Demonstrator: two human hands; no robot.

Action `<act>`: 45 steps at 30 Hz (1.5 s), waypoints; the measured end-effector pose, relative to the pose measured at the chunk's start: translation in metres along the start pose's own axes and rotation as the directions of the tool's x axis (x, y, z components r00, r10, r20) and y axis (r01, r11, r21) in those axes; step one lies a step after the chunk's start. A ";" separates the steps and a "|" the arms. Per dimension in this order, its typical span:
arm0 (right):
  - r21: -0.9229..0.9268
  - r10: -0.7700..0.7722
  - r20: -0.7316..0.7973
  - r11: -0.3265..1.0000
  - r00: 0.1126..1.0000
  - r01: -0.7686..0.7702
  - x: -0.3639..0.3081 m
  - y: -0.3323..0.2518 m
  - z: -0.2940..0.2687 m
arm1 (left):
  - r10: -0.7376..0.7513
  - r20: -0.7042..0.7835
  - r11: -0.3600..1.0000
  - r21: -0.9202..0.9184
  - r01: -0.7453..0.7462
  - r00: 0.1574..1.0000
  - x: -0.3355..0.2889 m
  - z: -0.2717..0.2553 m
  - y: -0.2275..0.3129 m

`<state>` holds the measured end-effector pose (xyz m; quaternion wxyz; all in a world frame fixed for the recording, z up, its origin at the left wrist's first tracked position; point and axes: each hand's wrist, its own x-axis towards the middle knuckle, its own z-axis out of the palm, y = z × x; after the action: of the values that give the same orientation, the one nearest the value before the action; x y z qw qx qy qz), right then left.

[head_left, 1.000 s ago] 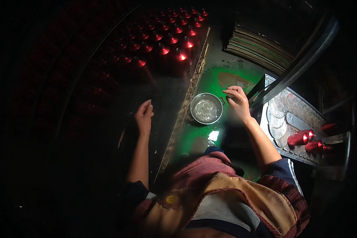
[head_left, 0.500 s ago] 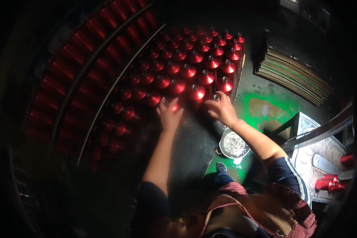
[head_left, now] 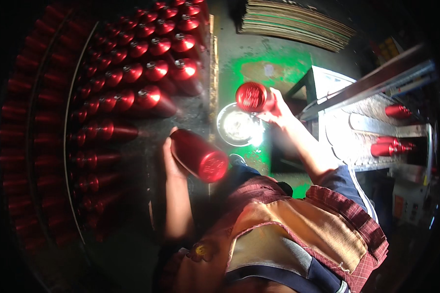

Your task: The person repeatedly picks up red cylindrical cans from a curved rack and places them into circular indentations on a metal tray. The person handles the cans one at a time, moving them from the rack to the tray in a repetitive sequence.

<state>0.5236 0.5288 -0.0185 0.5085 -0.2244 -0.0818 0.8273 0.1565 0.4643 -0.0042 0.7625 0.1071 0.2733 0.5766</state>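
Evidently both hands are occupied, each grasping a bottle. The left hand [head_left: 171, 158] is wrapped around the upper end of a smooth, metallic red cylindrical bottle [head_left: 198, 154], which tilts so that its round base faces down and to the right in the view; the neck is hidden, and most of the fingers are out of sight behind the bottle. It is held beside the right-hand edge of a dark, flat surface [head_left: 190, 115], near the person's body.

The right hand [head_left: 276, 108] grips a second metallic red bottle [head_left: 251, 96] by its far end, with the circular base turned toward the camera. In the picture this bottle overlaps the upper rim of a round, silver-coloured metal basin [head_left: 219, 125]; whether they touch, I cannot tell. The basin appears against a green-stained floor [head_left: 234, 63], just beside the dark surface. The two held bottles are apart from each other.

To the left, rows of upright red bottles with tapered shoulders and narrow necks [head_left: 149, 96] stand close together on the dark surface. At the far side lies a stack of thin, flat, brownish sheets [head_left: 296, 27]. On the right, a few red bottles [head_left: 386, 148] lie on their sides on a brightly lit metal table [head_left: 335, 124], beneath a grey metal bar [head_left: 369, 88].
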 end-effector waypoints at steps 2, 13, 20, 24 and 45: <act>0.285 0.066 0.101 0.954 0.993 -0.092 0.011 -0.005 -0.033 | -0.298 0.304 0.896 -0.238 0.375 0.905 0.032 0.011 -0.047; 0.672 -0.008 0.227 0.725 0.974 -0.151 -0.008 -0.012 -0.045 | -0.530 0.274 0.605 -0.541 0.584 0.803 0.108 -0.011 -0.163; 0.216 -0.299 -0.044 0.929 0.953 0.301 -0.166 -0.003 -0.082 | -0.234 0.082 0.966 0.134 0.222 0.969 0.004 0.003 -0.182; -0.181 -0.562 -0.269 0.827 0.782 0.532 -0.310 -0.016 -0.103 | -0.082 -0.187 0.915 0.376 0.148 0.979 -0.055 0.038 -0.240; -0.797 -0.992 0.111 -0.056 -0.055 -0.602 -0.571 -0.267 -0.306 | -0.319 0.866 0.036 0.417 -0.908 0.385 -0.073 0.368 -0.718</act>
<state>1.0953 0.1241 -0.0279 0.3453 -0.8748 -0.3044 -0.1510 0.9306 0.2276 -0.0220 0.3128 0.8960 0.1172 0.2927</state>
